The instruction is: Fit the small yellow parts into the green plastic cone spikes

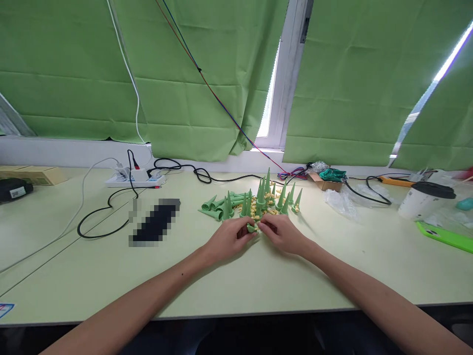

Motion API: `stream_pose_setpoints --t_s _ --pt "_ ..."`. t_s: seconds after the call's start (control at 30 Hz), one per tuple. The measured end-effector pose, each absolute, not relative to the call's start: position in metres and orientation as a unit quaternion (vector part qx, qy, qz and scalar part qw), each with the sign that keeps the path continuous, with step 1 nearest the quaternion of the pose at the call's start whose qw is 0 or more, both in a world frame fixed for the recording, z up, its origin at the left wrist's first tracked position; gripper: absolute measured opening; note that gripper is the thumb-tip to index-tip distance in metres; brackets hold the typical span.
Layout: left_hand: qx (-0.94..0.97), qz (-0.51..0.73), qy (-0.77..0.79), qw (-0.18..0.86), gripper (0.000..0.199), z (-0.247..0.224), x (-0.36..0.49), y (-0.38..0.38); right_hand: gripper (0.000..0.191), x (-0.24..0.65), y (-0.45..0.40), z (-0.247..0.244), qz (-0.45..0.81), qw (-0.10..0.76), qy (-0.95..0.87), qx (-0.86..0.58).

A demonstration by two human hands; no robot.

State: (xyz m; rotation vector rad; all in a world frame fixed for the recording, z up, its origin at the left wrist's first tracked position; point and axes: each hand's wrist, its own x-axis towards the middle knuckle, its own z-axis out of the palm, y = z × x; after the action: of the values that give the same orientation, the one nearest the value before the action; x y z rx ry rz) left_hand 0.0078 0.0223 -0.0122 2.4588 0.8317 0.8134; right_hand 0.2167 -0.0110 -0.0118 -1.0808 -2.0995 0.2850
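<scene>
My left hand pinches a small green plastic cone lying sideways, low over the near side of a pile. Right beside it, my right hand has its thumb and fingers pressed together at the cone's open end, where a small pale-yellow piece shows. Fingers partly hide both parts. Just beyond the hands, several green cones stand with points up among scattered yellow pieces. More green cones lie on their sides in a heap to the left.
On the left are a dark pixelated object, a power strip and loose cables. At right stand a lidded paper cup, a green phone case, clear plastic bags and a small cardboard box. Green blinds hang behind.
</scene>
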Motion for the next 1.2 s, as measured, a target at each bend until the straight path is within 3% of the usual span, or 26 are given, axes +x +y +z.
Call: stream_pose_setpoints --t_s 1.2 --pt "0.898 0.315 0.25 0.179 0.018 -0.0135 0.0083 0.0186 0.035 0.215 -0.011 -0.0143 0.122 0.318 -0.822 -0.457"
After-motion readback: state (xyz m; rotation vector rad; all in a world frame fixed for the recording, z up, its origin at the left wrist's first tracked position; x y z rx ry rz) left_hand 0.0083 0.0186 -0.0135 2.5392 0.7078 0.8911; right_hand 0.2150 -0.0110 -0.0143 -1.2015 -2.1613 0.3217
